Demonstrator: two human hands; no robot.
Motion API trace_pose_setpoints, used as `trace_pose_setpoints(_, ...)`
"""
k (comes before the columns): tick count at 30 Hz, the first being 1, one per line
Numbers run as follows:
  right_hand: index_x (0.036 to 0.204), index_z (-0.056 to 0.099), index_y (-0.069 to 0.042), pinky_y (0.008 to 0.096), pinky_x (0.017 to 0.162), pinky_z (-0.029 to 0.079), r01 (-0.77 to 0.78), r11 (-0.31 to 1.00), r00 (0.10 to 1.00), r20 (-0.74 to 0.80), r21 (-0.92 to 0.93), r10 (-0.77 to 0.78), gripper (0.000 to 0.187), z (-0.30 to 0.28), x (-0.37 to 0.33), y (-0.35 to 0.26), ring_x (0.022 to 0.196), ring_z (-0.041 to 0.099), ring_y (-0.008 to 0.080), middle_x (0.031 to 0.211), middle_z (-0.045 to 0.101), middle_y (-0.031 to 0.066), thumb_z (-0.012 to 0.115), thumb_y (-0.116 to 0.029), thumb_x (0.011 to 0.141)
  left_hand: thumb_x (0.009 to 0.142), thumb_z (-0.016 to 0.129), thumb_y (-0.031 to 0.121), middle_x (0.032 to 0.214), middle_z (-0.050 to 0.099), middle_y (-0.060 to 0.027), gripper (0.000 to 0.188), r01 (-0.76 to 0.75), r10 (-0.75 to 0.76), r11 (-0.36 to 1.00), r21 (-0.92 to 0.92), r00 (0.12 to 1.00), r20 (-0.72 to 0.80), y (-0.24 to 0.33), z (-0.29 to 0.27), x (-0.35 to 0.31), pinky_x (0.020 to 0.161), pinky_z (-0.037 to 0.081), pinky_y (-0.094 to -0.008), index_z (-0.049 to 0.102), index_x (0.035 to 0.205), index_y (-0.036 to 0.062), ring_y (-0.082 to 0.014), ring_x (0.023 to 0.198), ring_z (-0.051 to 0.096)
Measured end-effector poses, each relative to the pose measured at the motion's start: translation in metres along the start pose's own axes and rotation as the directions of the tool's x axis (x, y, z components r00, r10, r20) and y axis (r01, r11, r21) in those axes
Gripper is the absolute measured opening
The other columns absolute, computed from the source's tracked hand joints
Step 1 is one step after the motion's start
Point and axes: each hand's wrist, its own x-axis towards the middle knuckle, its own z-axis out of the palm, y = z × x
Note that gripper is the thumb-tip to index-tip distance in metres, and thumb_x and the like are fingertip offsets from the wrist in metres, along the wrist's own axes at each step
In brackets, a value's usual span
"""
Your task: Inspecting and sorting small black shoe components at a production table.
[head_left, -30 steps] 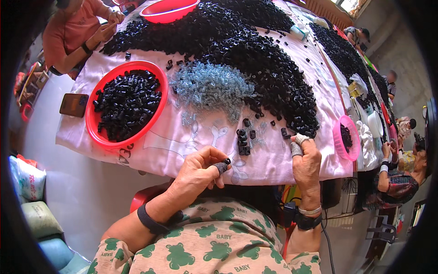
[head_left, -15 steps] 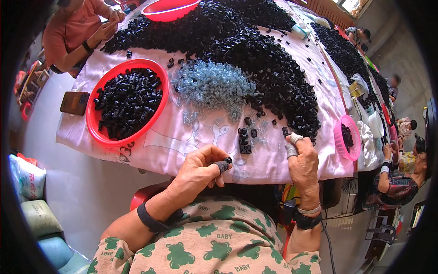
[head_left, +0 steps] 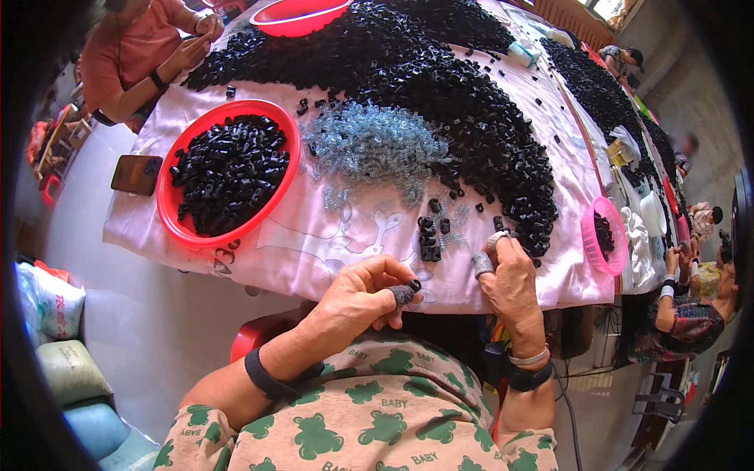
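Observation:
My left hand (head_left: 364, 294) is curled at the table's near edge, pinching a small black plastic piece (head_left: 414, 286) between a cloth-wrapped fingertip and thumb. My right hand (head_left: 508, 276) rests on the pink cloth (head_left: 314, 235), its taped fingertips touching the edge of a large heap of black plastic pieces (head_left: 471, 102). A few loose black pieces (head_left: 430, 235) and thin metal springs lie between my hands. A mound of silvery springs (head_left: 369, 145) sits just beyond them.
A red basin (head_left: 224, 174) of black pieces stands at the left, a dark phone (head_left: 136, 174) beside it. A pink basket (head_left: 603, 235) sits at the right. Another person (head_left: 141, 55) sits at the far left, others at the right edge (head_left: 683, 306). Sacks (head_left: 55, 330) lie on the floor.
My right hand has shifted slightly up toward the black heap. My left hand stays curled around the small black piece, barely moving.

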Motion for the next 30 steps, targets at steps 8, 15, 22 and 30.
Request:
trace_pose_setpoints(8,0.1,0.06,-0.005,0.0196,0.063,0.046,-0.364,0.378,0.931,0.346,0.851,0.117,0.012,0.003,-0.005,-0.052,0.072,0.056,0.0043,0.086,0.06,-0.0032,0.065,-0.012,0.092,0.085,0.063,0.008,0.095,0.068,-0.0121,0.025,0.086,-0.072,0.992,-0.096,0.987,0.147,0.001,0.001,-0.001,0.056,0.045,-0.019,0.058,0.109,0.0022,-0.0096,0.062,0.06)
trace_pose_setpoints(15,0.104,0.059,-0.005,0.0176,0.067,0.046,-0.405,0.011,0.913,0.404,0.914,0.049,0.017,0.015,-0.013,-0.065,0.076,0.057,0.0039,0.088,0.062,-0.0012,0.065,-0.016,0.093,0.089,0.062,0.008,0.095,0.068,-0.014,0.022,0.101,-0.078,0.982,-0.161,0.987,0.142,0.002,0.002,-0.002,0.054,0.046,-0.0195,0.058,0.11,0.0027,-0.0096,0.062,0.059)
trace_pose_setpoints(22,0.105,0.058,-0.004,0.0184,0.067,0.046,-0.38,0.155,0.925,0.376,0.912,0.059,0.015,0.011,-0.014,-0.071,0.075,0.056,0.0049,0.087,0.062,-0.001,0.064,-0.011,0.093,0.09,0.065,0.012,0.092,0.068,-0.013,0.022,0.087,-0.06,0.976,-0.199,0.989,0.138,0.0,0.0,-0.002,0.053,0.045,-0.0194,0.058,0.109,0.0032,-0.0098,0.061,0.059)
trace_pose_setpoints(30,0.104,0.062,-0.003,0.0272,0.071,0.05,0.19,0.646,0.978,-0.087,0.739,-0.188,0.026,0.014,-0.014,-0.059,0.081,0.062,0.0173,0.091,0.06,0.0084,0.065,0.007,0.081,0.089,0.067,0.012,0.088,0.069,-0.0088,0.021,0.081,-0.066,0.976,-0.204,0.995,0.081,-0.002,-0.001,-0.001,0.052,0.044,-0.0189,0.059,0.106,0.0025,-0.0081,0.061,0.059)
